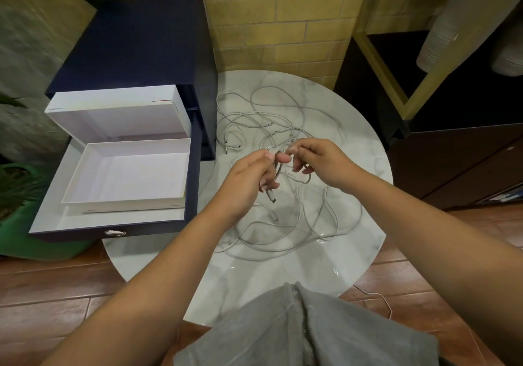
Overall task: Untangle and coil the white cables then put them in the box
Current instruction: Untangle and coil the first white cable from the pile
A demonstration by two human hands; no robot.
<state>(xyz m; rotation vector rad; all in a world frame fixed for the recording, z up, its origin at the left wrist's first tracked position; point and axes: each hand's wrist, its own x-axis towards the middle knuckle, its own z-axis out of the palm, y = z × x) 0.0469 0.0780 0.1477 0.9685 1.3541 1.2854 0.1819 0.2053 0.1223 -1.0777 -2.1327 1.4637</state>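
Note:
Several white cables [285, 224] lie in a loose tangle across the round marble table [283, 275]. My left hand [249, 178] is closed on one cable, whose plug end [271, 195] hangs below my fingers. My right hand [319, 161] pinches cable strands just right of it, above the middle of the tangle. The two hands almost touch. To the left, an open white box [85, 193] sits empty in the pulled-out drawer of a dark blue drawer unit [141, 40]. A second white box part [113, 102] stands behind it.
A dark cabinet [452, 144] stands at the right of the table. A green plant pot [25, 241] sits at the lower left on the tiled floor. One thin white cable [379, 297] trails on the floor. My grey-clad knee [297, 329] is under the table's near edge.

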